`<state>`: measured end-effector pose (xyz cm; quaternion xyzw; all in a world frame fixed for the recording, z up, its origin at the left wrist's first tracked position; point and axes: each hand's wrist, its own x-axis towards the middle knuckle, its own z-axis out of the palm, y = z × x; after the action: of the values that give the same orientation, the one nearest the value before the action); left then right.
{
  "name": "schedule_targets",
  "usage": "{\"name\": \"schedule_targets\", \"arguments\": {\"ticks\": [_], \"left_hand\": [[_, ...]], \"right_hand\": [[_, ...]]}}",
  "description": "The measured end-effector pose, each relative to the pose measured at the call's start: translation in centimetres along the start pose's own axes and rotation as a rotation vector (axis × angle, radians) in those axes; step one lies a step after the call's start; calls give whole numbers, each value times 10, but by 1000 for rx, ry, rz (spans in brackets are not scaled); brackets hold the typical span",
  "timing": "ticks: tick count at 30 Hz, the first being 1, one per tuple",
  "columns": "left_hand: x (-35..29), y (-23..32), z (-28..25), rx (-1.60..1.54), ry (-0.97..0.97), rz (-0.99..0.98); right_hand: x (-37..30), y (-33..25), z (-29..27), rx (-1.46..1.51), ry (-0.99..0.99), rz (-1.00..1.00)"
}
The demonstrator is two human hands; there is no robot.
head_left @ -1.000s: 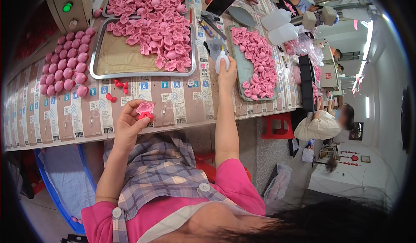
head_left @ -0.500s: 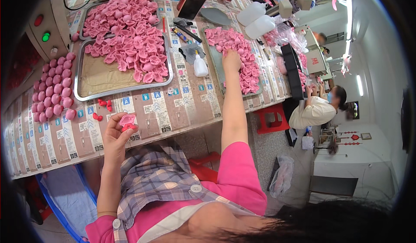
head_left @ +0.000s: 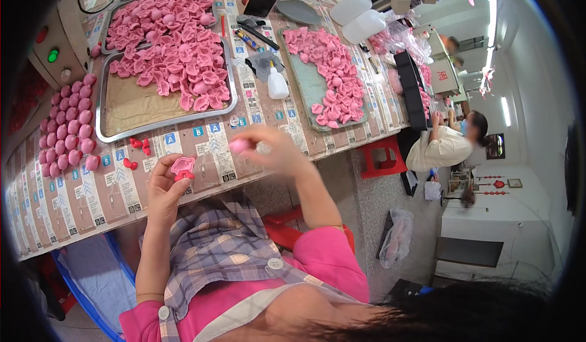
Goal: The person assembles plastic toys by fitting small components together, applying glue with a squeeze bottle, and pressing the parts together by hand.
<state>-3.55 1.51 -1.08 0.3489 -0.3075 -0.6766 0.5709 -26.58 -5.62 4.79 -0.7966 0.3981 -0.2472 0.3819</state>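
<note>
Near the table's front edge, my left hand [head_left: 163, 189] pinches a hollow pink shell piece [head_left: 183, 165] with a small red part [head_left: 182, 176] at its lower side. My right hand [head_left: 274, 148], a little blurred, is over the table edge to the right of it. Between its fingertips is a rounded pink piece [head_left: 241, 145]. A few loose red parts [head_left: 140, 144] lie on the table just beyond my left hand. Farther right, a greenish tray [head_left: 298, 76] carries a heap of pink shell pieces [head_left: 342, 86], with nobody's hand on it.
A metal tray [head_left: 101, 113] piled with pink pieces sits at far left-centre. Beside it stand rows of rounded pink pieces [head_left: 72, 127] and a machine with a green button [head_left: 53, 56]. A white glue bottle [head_left: 278, 87] stands between the trays. A co-worker [head_left: 441, 150] sits at the right.
My right hand has left the heap in the greenish tray and come back toward my left hand with a rounded pink piece. My left hand stays nearly in place. The view has shifted slightly.
</note>
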Motion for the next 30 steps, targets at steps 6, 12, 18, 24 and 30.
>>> {"name": "schedule_targets", "arguments": {"ticks": [6,12,18,24,30], "left_hand": [[-1,-3,-2,-10,-2,-4],[-11,2,-10,-70,96,40],[-17,4,-19,-121,114,2],[-16,3,-17,-108,90,20],[-17,4,-16,-120,92,7]], "right_hand": [[17,9,34,-32,-278,13],[25,15,38,-133,-156,49],[12,9,72,-309,58,275],[14,7,83,-456,125,141],[15,12,80,-465,168,74]]}}
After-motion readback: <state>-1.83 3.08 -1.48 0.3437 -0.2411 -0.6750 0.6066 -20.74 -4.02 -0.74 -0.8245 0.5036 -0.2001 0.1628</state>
